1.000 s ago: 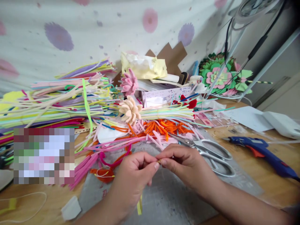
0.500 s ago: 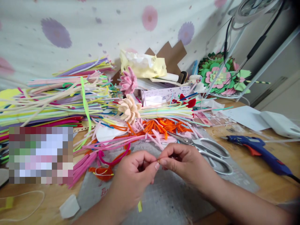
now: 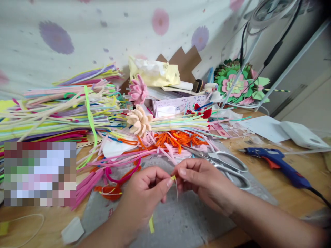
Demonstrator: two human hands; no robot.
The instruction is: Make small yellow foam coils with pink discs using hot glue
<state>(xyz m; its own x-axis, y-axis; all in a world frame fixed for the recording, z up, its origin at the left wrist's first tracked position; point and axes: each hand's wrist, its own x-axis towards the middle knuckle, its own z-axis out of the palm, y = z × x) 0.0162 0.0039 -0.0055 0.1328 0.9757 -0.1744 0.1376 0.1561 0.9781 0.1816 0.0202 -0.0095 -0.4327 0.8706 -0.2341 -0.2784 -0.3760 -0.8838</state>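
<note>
My left hand point(image 3: 148, 194) pinches a narrow yellow strip point(image 3: 173, 178) between thumb and forefinger, and its end pokes out at the fingertips. From that end a thin pale strand point(image 3: 177, 191) dangles downward. Right beside it is my right hand point(image 3: 198, 177), its fingers curled and the thumb pressed toward the forefinger; what they hold is hidden. A yellow piece point(image 3: 151, 224) shows below my left hand over the grey mat point(image 3: 178, 220); whether it belongs to the same strip I cannot tell. Left of my hands lies an orange fuzzy piece point(image 3: 110, 191) with pale strand around it.
Metal scissors point(image 3: 229, 162) lie behind my right hand, and a blue glue gun point(image 3: 278, 163) is farther right. Pipe cleaner bundles point(image 3: 59, 113) pile up at the left. Orange pipe cleaners point(image 3: 178, 139), a cream flower point(image 3: 139, 120) and a pink flower point(image 3: 138, 89) are behind.
The right thumb and forefinger have shifted off the pinch point, and the yellow end with its dangling strand now shows. The whole view has slid slightly.
</note>
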